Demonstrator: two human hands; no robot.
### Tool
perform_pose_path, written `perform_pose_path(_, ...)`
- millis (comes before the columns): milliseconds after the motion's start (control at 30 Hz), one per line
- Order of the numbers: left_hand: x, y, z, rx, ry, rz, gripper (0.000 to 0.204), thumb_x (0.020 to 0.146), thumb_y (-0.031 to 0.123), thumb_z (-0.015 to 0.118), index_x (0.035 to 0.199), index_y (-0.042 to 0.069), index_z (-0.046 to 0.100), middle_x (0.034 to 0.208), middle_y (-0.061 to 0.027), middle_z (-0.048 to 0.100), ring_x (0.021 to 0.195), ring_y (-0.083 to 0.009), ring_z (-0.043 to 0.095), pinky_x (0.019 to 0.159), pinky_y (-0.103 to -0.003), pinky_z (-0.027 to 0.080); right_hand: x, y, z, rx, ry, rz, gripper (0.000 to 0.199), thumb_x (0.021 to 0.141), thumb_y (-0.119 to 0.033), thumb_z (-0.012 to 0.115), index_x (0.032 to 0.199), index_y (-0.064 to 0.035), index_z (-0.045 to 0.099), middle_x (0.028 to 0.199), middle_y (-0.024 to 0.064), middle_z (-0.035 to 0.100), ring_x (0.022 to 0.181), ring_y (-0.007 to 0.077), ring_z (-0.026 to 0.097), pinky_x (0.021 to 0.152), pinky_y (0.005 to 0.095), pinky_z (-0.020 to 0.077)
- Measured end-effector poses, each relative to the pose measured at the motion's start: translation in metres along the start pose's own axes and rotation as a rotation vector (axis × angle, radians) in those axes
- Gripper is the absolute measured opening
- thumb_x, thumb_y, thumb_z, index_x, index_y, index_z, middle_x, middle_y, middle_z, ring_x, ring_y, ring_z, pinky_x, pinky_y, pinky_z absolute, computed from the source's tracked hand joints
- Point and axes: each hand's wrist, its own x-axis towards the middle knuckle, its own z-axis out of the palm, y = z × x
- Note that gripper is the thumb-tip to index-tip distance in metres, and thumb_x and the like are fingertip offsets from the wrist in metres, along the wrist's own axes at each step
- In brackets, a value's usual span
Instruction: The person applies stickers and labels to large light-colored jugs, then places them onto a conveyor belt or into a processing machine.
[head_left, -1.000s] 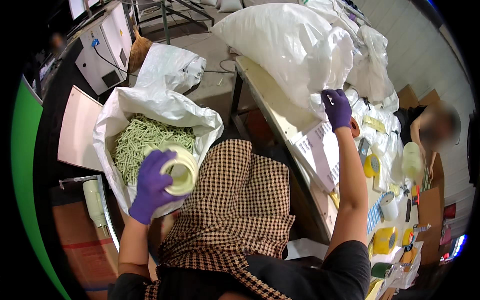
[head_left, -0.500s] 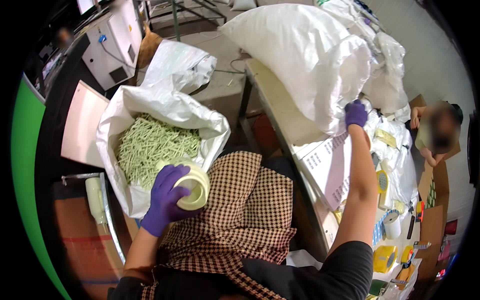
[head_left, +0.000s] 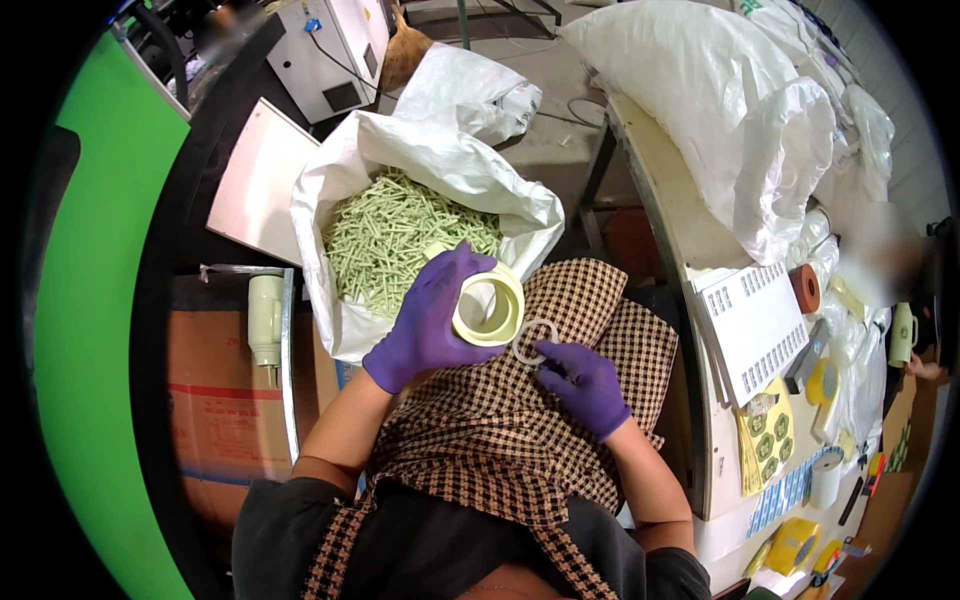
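Note:
In front of my lap, my left hand (head_left: 430, 322) is wrapped round a hollow, pale green plastic cylinder (head_left: 514, 312). Its round open end faces up toward me. Just to the right, my right hand (head_left: 588, 388) pinches a thin, whitish translucent ring (head_left: 516, 347) between thumb and fingers. The ring is close to the cylinder's rim; whether they touch I cannot tell. Both hands wear purple gloves. Beyond my left hand stands an open white sack (head_left: 325, 175), holding a heap of small pale green sticks (head_left: 405, 235).
A table (head_left: 650, 170) runs along my right, bearing a bulging white bag (head_left: 700, 90), printed sheets (head_left: 755, 330), yellow stickers (head_left: 765, 440) and tape rolls (head_left: 793, 545). At left, a pale green bottle (head_left: 265, 320) lies by a metal bar (head_left: 289, 370) over a cardboard box (head_left: 225, 420). Another person is at far right.
My right hand has come back from the white bag on the table to my lap, now with the ring in it. My left hand still holds the cylinder. The view has swung left.

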Motion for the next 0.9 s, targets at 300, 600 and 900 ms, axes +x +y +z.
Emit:
perform_pose_path(300,-0.006,0.004,-0.011,-0.096,0.008,0.003,0.120,0.063,0.032,0.094,0.156,-0.004,0.027,0.134,-0.0150,0.064,0.127,-0.0354,0.055,0.112,-0.045,0.038,0.019,-0.007,-0.005,-0.382,0.100,-0.277,0.014,0.077,-0.006,0.076,0.086,-0.0034,0.066,0.106,0.0105,0.061,0.093,0.0277,0.064,0.076,0.0396,0.0566)
perform_pose_path(600,0.003,0.003,-0.003,-0.023,-0.007,0.128,0.115,0.061,0.023,0.092,0.153,-0.008,0.030,0.131,-0.0156,0.065,0.120,-0.0379,0.059,0.108,-0.048,0.043,0.061,-0.063,0.006,0.055,0.074,-0.364,0.026,0.081,-0.002,0.075,0.106,-0.0064,0.073,0.100,0.0126,0.074,0.079,0.0290,0.073,0.070,0.0341,0.0595)
perform_pose_path(900,0.004,0.017,0.009,0.014,-0.036,0.160,0.103,0.055,0.022,0.085,0.147,-0.004,0.046,0.137,-0.0140,0.062,0.121,-0.0306,0.061,0.114,-0.047,0.038,0.058,-0.059,0.038,-0.379,0.147,-0.156,0.017,0.074,0.000,0.067,0.089,-0.0084,0.069,0.087,0.0086,0.067,0.070,0.0311,0.067,0.062,0.0400,0.0543)
